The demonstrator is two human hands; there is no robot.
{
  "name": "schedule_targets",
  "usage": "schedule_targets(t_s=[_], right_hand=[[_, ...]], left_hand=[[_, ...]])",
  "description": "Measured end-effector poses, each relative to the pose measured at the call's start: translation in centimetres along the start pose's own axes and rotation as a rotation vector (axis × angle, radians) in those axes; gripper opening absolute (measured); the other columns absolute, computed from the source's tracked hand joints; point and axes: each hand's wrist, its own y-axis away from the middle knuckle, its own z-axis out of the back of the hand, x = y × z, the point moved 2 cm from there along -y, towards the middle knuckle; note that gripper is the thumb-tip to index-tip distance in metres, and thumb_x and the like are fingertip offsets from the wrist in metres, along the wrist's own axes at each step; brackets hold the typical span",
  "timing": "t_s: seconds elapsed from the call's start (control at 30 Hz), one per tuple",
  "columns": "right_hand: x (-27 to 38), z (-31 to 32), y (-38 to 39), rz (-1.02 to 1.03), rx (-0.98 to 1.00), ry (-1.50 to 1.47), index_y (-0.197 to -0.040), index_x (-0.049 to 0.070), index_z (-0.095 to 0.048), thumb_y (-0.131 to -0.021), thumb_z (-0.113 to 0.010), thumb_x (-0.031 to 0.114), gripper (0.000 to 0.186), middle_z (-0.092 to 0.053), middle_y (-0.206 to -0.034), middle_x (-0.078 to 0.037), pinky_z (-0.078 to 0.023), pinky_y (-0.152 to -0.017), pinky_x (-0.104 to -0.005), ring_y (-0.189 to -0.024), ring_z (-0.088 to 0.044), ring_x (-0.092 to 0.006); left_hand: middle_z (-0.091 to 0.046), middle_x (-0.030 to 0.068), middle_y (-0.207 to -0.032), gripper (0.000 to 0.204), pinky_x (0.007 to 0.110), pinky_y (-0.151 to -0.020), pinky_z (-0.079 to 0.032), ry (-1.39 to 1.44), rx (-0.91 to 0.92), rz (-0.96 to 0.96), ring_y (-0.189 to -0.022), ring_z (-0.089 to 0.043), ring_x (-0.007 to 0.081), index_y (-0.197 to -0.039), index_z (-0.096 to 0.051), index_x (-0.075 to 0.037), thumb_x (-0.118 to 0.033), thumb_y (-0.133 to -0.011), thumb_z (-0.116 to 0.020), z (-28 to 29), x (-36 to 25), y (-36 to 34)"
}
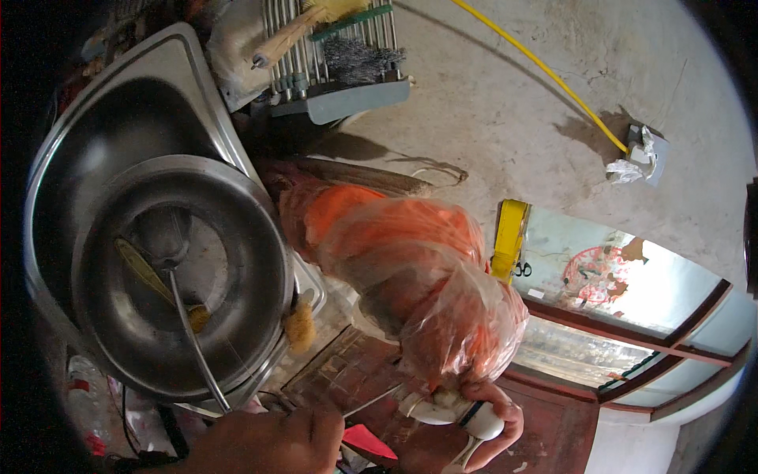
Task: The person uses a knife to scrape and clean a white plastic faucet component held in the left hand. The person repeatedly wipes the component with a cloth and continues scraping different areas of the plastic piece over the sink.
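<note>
"Gripping what, the left hand (276, 444)?"
"One thin pale rod (373, 401), slender, length partly hidden. Fingers curled shut; rod emerging at the right side, pointing toward the right hand (501, 426)."
"And the ladle (182, 300)?"
"One, metal. Bowl inside the round steel basin (264, 316); handle crossing the rim to the left hand's wrist side. Whether held too, cannot tell."
"Right hand?"
"Fingers bent around one white rounded piece (485, 424), smooth, at lower right. Exact kind unclear. One white dark-banded item (433, 410) just beside it."
"Above that?"
"One orange-red bundle (426, 268), wrapped in clear plastic, its lower end close over the right hand. Contact cannot be told."
"Remaining stock?"
"One yellow-handled brush (148, 275), lying in the basin beside the ladle. One steel sink (207, 99), under the basin. One yellowish sponge (300, 327), just outside the basin's right rim. One utensil rack (355, 101), grey-trayed, at the top. One red pointed piece (369, 441), near the left hand."
</note>
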Motion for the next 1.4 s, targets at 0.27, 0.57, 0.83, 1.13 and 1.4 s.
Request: schedule_targets(t_s=[0.27,0.57,0.83,1.13,1.4], right_hand=[[1.0,-0.6,0.2,-0.006,-0.022,0.017,-0.11,0.011,-0.042,-0.081,-0.057,0.036,0.041,-0.054,-0.092,-0.019,-0.044,-0.084,-0.0419,-0.09,-0.053,-0.0278],[1.1,-1.2,-0.1,-0.04,-0.016,-0.077,-0.113,0.004,-0.041,-0.072,-0.064,0.057,0.071,-0.052,-0.097,-0.022,-0.041,-0.087,-0.0449,-0.093,-0.052,-0.0307],[1.3,-1.5,-0.3,-0.066,-0.025,-0.09,-0.112,0.002,-0.04,-0.071,-0.063,0.06,0.075,-0.051,-0.095,-0.022,-0.042,-0.084,-0.0441,-0.089,-0.052,-0.0312],[1.3,-1.9,0.1,-0.084,-0.057,-0.036,-0.111,0.001,-0.04,-0.069,-0.061,0.064,0.079,-0.051,-0.092,-0.023,-0.043,-0.081,-0.0432,-0.086,-0.053,-0.0318],[0.2,-0.5,-0.2,0.009,-0.023,0.017,-0.109,-0.001,-0.039,-0.067,-0.055,0.075,0.088,-0.052,-0.089,-0.024,-0.047,-0.078,-0.0433,-0.084,-0.054,-0.0316]], left_hand=[[-0.057,0.0191,-0.061,0.015,0.042,-0.05,-0.05,0.013,0.135,0.289,-0.054,-0.061,0.0325,-0.081,-0.048,0.0,-0.012,-0.077,-0.056,-3.4,3.1,2.3],[-0.051,0.0148,-0.067,0.033,0.033,-0.047,-0.044,0.203,-0.14,0.043,-0.057,-0.054,0.0267,-0.112,-0.047,0.01,-0.004,-0.082,-0.052,-2.8,-0.9,1.7],[-0.052,0.0164,-0.071,0.032,0.035,-0.053,-0.045,0.268,-0.28,0.024,-0.062,-0.055,0.0287,-0.112,-0.047,0.009,-0.004,-0.083,-0.049,-4.0,-0.8,1.9],[-0.054,0.0135,-0.069,0.024,0.032,-0.053,-0.045,0.25,-0.255,0.004,-0.059,-0.056,0.0245,-0.105,-0.049,0.004,-0.008,-0.084,-0.051,-3.4,0.7,2.4],[-0.053,0.0106,-0.066,0.019,0.029,-0.049,-0.045,0.133,0.0,0.035,-0.055,-0.056,0.0206,-0.099,-0.05,0.002,-0.008,-0.083,-0.051,-1.4,0.2,1.6]])
